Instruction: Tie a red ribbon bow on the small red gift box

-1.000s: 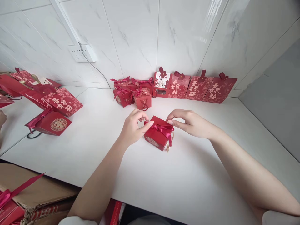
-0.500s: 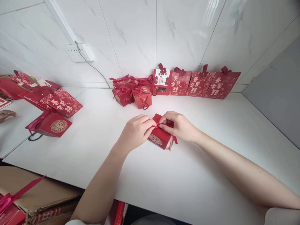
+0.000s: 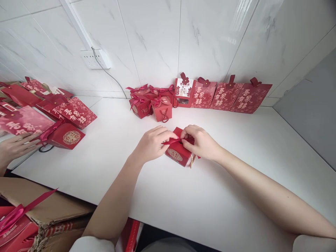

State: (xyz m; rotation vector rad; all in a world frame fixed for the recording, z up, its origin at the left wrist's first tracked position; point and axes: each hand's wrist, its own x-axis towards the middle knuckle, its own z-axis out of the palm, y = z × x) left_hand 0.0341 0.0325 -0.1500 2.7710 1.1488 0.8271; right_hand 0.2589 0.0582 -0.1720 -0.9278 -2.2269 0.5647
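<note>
A small red gift box (image 3: 178,153) with a gold round emblem lies on the white table (image 3: 157,196) in front of me. A gold twisted cord (image 3: 191,161) hangs at its right end. Across its top runs a red ribbon (image 3: 172,141). From the left, my left hand (image 3: 154,145) pinches the ribbon between thumb and fingers. My right hand (image 3: 201,141) is closed on the ribbon at the box's right side, its fingertips near the ribbon's middle. The fingers partly cover the box top.
Several small ribboned boxes (image 3: 161,110) and a row of red paper bags (image 3: 223,96) stand along the tiled wall. At left are more bags (image 3: 73,112), another ribboned box (image 3: 69,136) and another person's hand (image 3: 18,148). An open carton (image 3: 49,206) sits below the table's front edge.
My left hand has drawn slightly away to the left, and more ribbon shows from its fingers. At far left, another person's hand and a red bag have come further into view.
</note>
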